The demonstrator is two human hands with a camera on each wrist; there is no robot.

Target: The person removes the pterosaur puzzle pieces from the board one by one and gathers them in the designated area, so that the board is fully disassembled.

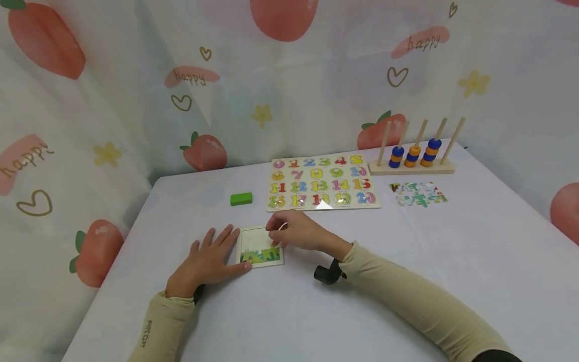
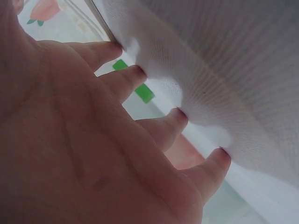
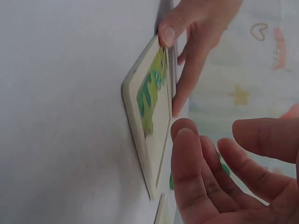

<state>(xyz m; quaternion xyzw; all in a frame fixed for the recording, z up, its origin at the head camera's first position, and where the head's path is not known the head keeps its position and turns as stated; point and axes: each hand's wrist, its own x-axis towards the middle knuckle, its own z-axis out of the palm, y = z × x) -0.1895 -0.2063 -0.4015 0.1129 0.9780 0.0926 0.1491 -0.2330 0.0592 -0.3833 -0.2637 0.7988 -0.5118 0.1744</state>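
Observation:
A small white-framed jigsaw tray [image 1: 253,236] lies on the table, with green, leafy-patterned pieces [image 1: 260,255] along its near side. My left hand [image 1: 208,261] rests spread at the tray's left, its thumb on the near left corner. In the left wrist view, the fingertips of the left hand [image 2: 117,126] touch the white cloth. Over the tray's right side hovers my right hand [image 1: 296,231], fingers loosely bent. The right wrist view shows this right hand [image 3: 224,177] with no piece visible between its fingers, beside the tray [image 3: 145,158].
Behind the tray lie a green block [image 1: 241,199] and a number board [image 1: 323,183]. A wooden peg stand [image 1: 411,167] with blue and orange rings stands at the back right. Loose jigsaw pieces [image 1: 418,194] lie in front of it. A printed curtain [image 1: 294,90] hangs behind the table.

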